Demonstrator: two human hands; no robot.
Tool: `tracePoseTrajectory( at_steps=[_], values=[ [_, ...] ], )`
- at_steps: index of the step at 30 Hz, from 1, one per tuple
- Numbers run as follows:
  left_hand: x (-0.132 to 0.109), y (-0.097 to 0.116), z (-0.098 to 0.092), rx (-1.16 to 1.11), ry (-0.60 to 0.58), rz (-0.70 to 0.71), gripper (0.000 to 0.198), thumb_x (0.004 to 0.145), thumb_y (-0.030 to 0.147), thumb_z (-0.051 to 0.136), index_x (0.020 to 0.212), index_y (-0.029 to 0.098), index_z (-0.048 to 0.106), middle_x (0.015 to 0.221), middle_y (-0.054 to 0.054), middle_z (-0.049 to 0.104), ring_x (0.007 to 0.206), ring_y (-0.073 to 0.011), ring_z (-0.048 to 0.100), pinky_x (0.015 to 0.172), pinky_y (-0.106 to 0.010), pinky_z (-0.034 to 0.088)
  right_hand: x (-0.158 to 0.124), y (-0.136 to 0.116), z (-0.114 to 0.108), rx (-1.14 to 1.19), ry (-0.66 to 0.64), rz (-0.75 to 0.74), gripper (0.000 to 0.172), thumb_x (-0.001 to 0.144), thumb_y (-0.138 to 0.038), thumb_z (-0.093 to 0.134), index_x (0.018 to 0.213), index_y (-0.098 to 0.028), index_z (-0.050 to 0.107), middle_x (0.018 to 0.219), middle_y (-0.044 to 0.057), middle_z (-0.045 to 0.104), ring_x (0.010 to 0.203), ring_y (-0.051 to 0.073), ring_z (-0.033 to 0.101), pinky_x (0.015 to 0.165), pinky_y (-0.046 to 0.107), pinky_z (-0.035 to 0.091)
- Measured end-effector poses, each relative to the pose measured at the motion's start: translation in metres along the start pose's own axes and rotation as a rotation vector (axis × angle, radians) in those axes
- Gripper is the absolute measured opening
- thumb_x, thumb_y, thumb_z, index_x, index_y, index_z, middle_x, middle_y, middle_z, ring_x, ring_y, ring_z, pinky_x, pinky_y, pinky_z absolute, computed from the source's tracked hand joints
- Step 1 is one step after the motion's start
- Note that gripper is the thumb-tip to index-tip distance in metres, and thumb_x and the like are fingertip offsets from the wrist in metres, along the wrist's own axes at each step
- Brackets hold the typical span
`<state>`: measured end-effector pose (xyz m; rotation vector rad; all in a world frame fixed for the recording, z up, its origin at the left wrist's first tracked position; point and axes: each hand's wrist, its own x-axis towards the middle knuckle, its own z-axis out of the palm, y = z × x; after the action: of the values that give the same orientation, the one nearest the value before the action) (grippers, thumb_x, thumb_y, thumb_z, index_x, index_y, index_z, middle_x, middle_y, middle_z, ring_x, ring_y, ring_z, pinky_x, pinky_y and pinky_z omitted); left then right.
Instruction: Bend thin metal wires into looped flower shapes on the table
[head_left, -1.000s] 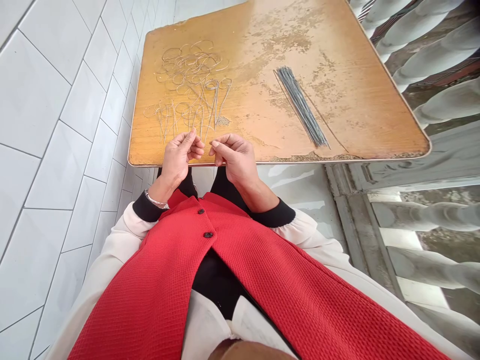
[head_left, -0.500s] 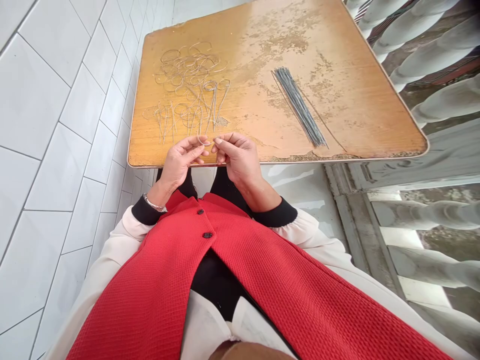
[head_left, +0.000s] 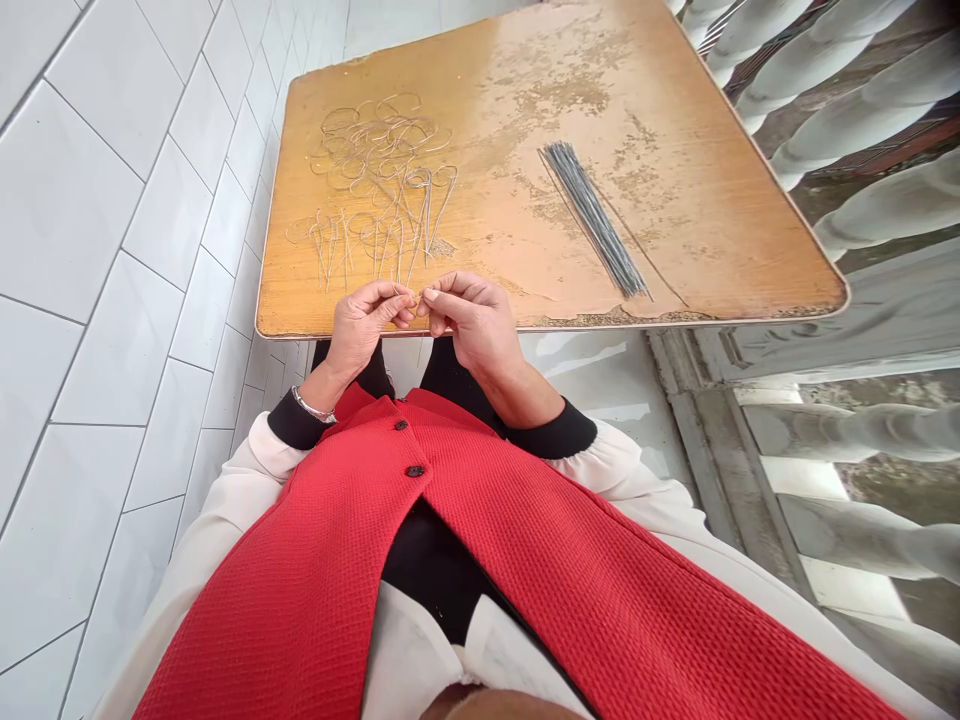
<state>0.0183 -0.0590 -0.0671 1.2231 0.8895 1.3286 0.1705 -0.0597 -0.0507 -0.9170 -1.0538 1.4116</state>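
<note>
Side by side over the table's near edge, my left hand (head_left: pixel 367 318) and my right hand (head_left: pixel 471 315) meet at their fingertips. Both pinch a thin piece of wire, mostly covered by the fingers. Just beyond them, several bent wires (head_left: pixel 426 205) with looped tops and straight legs lie on the left half of the table. A tangle of curled wire (head_left: pixel 379 140) spreads behind those. To the right lies a bundle of straight grey wires (head_left: pixel 596 220), with a few single ones loose alongside it.
The worn wooden table (head_left: pixel 510 240) has a peeling surface and rounded corners. A white tiled wall (head_left: pixel 150 260) runs close along the left. White balusters (head_left: pixel 847 110) stand on the right, beyond the table's edge.
My hands have drawn closer, fingertips now touching. The curved wire that showed between them is now mostly hidden by the fingers. The wires on the table lie as before.
</note>
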Motion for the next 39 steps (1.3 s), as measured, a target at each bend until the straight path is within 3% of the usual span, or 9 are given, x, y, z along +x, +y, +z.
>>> tracePoseTrajectory(
  at_steps=[9, 23, 27, 31, 39],
  values=[
    [-0.001, -0.001, 0.005, -0.01, 0.085, -0.051, 0.024, 0.084, 0.041, 0.078, 0.08, 0.019, 0.069, 0.068, 0.004, 0.068, 0.058, -0.0051, 0.061, 0.062, -0.02, 0.052, 0.002, 0.0, -0.003, -0.02, -0.052, 0.032, 0.029, 0.068, -0.04, 0.084, 0.066, -0.019, 0.064, 0.064, 0.0, 0.066, 0.044, 0.006, 0.044, 0.041, 0.021, 0.033],
    [-0.006, -0.001, 0.008, -0.038, 0.087, -0.104, 0.024, 0.085, 0.041, 0.077, 0.081, 0.019, 0.068, 0.07, 0.004, 0.068, 0.058, -0.0043, 0.059, 0.062, -0.019, 0.051, 0.001, 0.002, -0.003, 0.007, -0.058, 0.038, 0.034, 0.075, -0.042, 0.083, 0.065, -0.018, 0.061, 0.064, 0.0, 0.065, 0.044, 0.006, 0.045, 0.043, 0.021, 0.037],
    [-0.005, 0.001, 0.009, -0.001, 0.135, -0.094, 0.02, 0.086, 0.037, 0.075, 0.082, 0.019, 0.068, 0.072, 0.004, 0.069, 0.06, -0.0041, 0.06, 0.062, -0.018, 0.051, 0.001, 0.003, -0.004, 0.026, -0.057, 0.047, 0.031, 0.076, -0.043, 0.084, 0.071, -0.018, 0.066, 0.068, 0.0, 0.067, 0.045, 0.005, 0.047, 0.043, 0.02, 0.039],
    [-0.007, 0.007, 0.006, 0.012, 0.111, -0.096, 0.02, 0.084, 0.036, 0.078, 0.081, 0.018, 0.069, 0.07, 0.004, 0.068, 0.057, -0.0042, 0.06, 0.058, -0.018, 0.05, 0.0, 0.0, -0.005, 0.053, -0.036, 0.046, 0.032, 0.073, -0.047, 0.085, 0.081, -0.019, 0.072, 0.067, -0.001, 0.068, 0.044, 0.005, 0.048, 0.043, 0.019, 0.04],
    [-0.01, 0.014, 0.001, 0.09, 0.073, -0.126, 0.018, 0.084, 0.033, 0.077, 0.086, 0.019, 0.067, 0.076, 0.002, 0.068, 0.063, -0.0059, 0.062, 0.059, -0.018, 0.051, 0.005, -0.002, -0.004, 0.013, 0.034, 0.044, 0.027, 0.071, -0.036, 0.086, 0.067, -0.018, 0.066, 0.066, -0.001, 0.067, 0.043, 0.004, 0.047, 0.04, 0.018, 0.039]
  ],
)
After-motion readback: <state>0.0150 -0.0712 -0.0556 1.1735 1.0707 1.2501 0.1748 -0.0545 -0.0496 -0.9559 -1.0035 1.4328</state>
